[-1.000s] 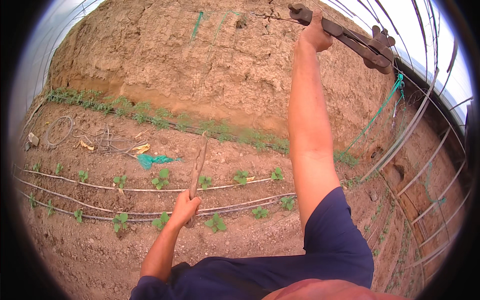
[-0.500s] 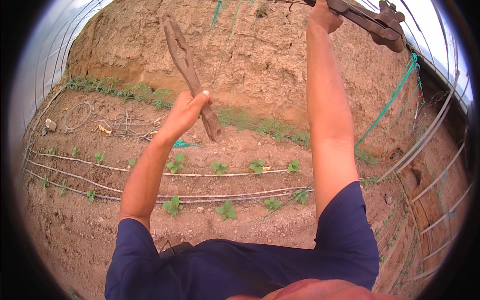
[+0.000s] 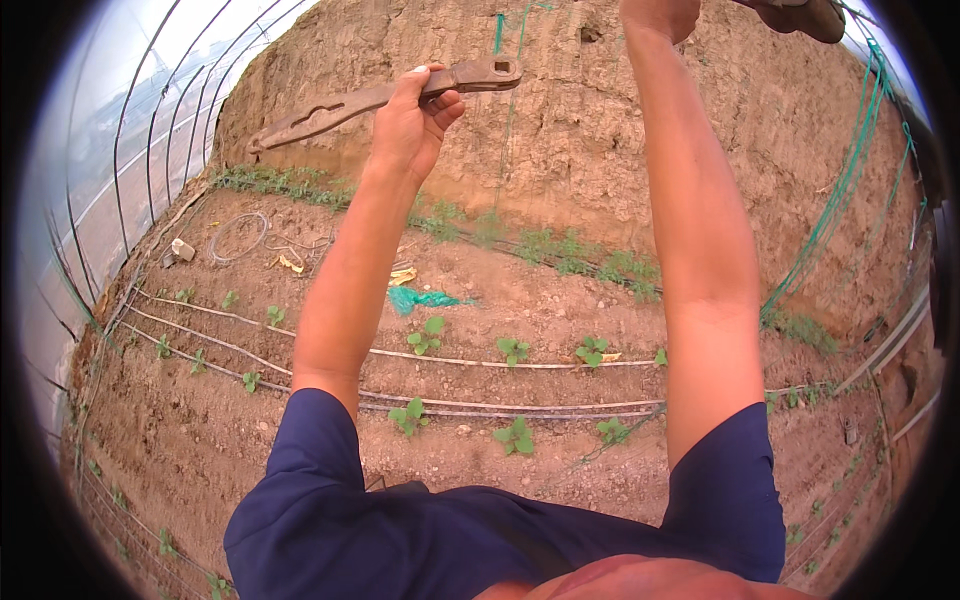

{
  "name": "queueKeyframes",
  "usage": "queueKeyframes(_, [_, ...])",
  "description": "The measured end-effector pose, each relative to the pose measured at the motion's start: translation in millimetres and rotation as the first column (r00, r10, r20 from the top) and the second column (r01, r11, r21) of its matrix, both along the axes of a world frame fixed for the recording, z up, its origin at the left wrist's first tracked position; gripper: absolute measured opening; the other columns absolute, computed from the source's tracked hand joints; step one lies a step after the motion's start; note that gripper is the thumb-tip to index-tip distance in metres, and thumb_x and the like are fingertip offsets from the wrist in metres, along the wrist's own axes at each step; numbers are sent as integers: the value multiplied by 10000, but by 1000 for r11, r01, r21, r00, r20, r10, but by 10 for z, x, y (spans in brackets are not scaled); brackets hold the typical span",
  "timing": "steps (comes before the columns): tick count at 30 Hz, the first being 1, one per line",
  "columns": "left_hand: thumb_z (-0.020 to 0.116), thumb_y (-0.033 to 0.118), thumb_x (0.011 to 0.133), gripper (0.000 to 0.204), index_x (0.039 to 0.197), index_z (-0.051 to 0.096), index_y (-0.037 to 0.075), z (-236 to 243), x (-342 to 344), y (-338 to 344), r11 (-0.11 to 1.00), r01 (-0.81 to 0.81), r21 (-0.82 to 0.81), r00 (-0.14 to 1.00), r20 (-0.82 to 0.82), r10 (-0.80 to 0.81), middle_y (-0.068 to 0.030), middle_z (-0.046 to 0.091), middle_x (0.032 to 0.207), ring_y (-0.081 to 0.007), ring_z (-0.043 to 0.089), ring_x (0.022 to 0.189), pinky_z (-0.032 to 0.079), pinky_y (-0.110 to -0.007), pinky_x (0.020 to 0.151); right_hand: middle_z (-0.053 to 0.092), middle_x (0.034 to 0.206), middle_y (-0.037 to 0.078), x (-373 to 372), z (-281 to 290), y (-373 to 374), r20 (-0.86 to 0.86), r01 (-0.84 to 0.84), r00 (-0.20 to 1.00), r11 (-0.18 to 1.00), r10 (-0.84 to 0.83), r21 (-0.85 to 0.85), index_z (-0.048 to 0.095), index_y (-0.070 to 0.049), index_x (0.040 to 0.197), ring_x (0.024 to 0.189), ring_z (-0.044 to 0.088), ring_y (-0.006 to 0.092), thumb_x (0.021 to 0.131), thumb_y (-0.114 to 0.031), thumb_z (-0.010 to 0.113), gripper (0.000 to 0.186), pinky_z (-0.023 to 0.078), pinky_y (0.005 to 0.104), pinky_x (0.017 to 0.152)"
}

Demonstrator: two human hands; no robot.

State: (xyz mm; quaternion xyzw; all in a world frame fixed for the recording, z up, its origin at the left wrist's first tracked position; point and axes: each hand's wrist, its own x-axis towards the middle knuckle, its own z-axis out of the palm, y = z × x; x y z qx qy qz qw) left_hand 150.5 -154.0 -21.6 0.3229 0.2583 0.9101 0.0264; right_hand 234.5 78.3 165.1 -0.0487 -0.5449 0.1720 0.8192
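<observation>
My left hand is raised, closed on a long rusty flat metal bar with a square hole at one end and a notched slot along it, held nearly level in front of the earthen wall. My right hand reaches up to the top edge, mostly closed and partly cut off, gripping a dark, heavy metal tool that runs off the frame.
A cracked earthen wall rises behind, with green cords hanging at right. Seedlings line drip tubes on soil below. A coiled hose, green plastic scrap and bent metal rods are at left.
My left hand has risen from low over the soil, and its bar has swung from upright to nearly level. My right hand and its tool have shifted up, partly out of view.
</observation>
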Motion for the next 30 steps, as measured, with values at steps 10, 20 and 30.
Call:
queueKeyframes(10, [560,83,988,120,1041,625,-3,766,-557,840,983,135,128,988,60,-143,-83,660,847,-144,618,655,598,-296,610,719,1097,203,-69,3,84,12,90,996,995,-91,32,699,-38,1118,1047,648,432,907,-595,630,600,493,511,921])
queueKeyframes(20, [665,146,993,165,965,614,-8,1883,-993,1185,919,273,286,951,-225,-213,-77,639,772,-130,658,659,650,-299,612,710,1110,217,-133,79,89,-98,-10,995,1000,8,-15,667,10,1165,1069,662,365,829,-526,783,643,504,440,942])
queueKeyframes(30, [681,128,932,115,1007,661,44,2156,-1384,1677,947,88,309,995,-78,-67,-54,630,813,-155,608,662,500,-324,532,736,1048,197,-109,50,74,-126,-73,989,996,80,58,706,17,1044,1006,683,359,844,-432,772,497,502,438,920])
